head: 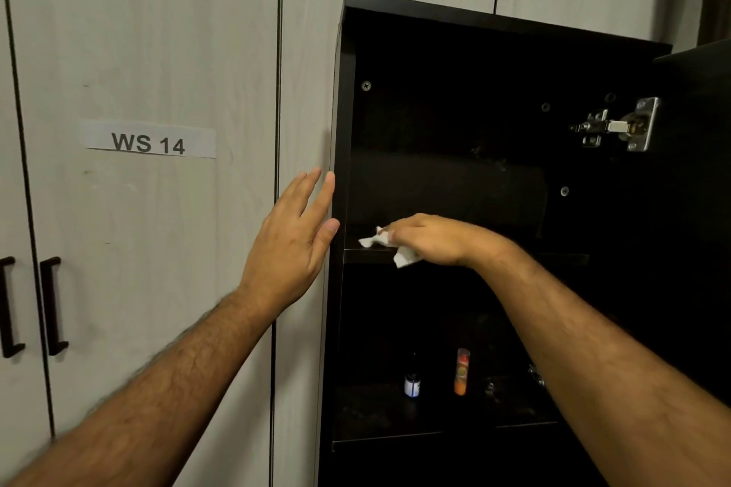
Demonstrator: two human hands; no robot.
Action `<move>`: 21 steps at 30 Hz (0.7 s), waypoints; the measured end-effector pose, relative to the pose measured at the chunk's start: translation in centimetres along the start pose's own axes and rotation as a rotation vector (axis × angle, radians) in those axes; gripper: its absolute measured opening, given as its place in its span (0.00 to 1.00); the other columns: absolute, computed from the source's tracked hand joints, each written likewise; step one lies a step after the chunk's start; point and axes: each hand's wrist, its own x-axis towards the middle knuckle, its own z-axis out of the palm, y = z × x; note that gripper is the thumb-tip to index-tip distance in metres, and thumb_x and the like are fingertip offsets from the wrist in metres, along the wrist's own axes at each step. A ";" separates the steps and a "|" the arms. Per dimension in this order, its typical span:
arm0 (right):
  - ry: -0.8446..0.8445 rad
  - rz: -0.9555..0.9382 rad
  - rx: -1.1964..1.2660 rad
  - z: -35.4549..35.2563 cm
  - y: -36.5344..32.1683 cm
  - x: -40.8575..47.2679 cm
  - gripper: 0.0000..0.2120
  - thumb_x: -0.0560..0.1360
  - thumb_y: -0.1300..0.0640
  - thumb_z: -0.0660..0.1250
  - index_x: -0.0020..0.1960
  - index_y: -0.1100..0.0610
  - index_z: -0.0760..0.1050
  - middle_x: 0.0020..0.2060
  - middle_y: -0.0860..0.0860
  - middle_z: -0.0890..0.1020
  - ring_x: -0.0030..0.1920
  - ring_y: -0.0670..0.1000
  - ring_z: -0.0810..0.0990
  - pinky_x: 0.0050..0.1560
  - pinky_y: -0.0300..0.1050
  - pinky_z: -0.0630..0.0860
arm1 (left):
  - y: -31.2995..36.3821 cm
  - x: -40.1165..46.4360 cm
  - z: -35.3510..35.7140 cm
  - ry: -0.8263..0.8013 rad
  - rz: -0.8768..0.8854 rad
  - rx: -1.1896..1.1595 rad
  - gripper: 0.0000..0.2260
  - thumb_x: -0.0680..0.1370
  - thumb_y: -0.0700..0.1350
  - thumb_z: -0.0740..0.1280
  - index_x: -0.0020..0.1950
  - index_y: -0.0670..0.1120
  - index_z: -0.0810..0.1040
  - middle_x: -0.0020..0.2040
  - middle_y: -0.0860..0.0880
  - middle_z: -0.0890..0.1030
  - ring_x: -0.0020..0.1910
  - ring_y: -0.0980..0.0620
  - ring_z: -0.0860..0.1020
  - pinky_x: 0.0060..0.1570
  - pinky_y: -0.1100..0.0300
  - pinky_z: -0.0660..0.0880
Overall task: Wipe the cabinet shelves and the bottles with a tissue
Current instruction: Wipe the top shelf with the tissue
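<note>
A dark open cabinet (435,36) stands on the right. My right hand (431,239) grips a crumpled white tissue (403,255) and rests it on the front left of the upper shelf (368,256). My left hand (294,233) has its fingers straight, its fingertips at the cabinet's left outer edge. On the lower shelf (375,411) stand a small dark bottle with a white label (412,383) and a slim orange bottle (462,371). My right forearm hides the right part of that shelf.
Pale wood-grain wardrobe doors (158,51) fill the left, with a paper label reading WS 14 (148,140) and two black handles (53,304). The cabinet's open door carries a metal hinge (617,126) at upper right.
</note>
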 end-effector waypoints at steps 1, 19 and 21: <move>-0.017 0.014 -0.081 0.5 -0.9 0.2 0.18 0.83 0.52 0.53 0.67 0.54 0.74 0.68 0.49 0.74 0.69 0.51 0.70 0.65 0.44 0.64 | 0.0 0.0 -0.1 0.000 -0.003 0.001 0.26 0.82 0.58 0.47 0.79 0.51 0.51 0.79 0.49 0.55 0.78 0.50 0.53 0.71 0.57 0.52; 0.201 -0.199 0.338 3.1 0.2 -1.5 0.12 0.80 0.47 0.62 0.56 0.47 0.82 0.47 0.37 0.83 0.52 0.35 0.79 0.58 0.38 0.72 | 0.3 -0.2 0.0 0.005 -0.028 0.040 0.25 0.83 0.56 0.48 0.79 0.51 0.53 0.78 0.48 0.59 0.78 0.49 0.53 0.72 0.54 0.51; 0.358 -0.201 0.224 3.8 0.5 -1.1 0.11 0.78 0.54 0.66 0.60 0.49 0.81 0.53 0.38 0.83 0.56 0.35 0.77 0.62 0.40 0.73 | 0.2 -0.2 0.0 0.006 -0.027 0.043 0.25 0.83 0.56 0.49 0.79 0.52 0.53 0.78 0.48 0.58 0.78 0.49 0.53 0.72 0.55 0.50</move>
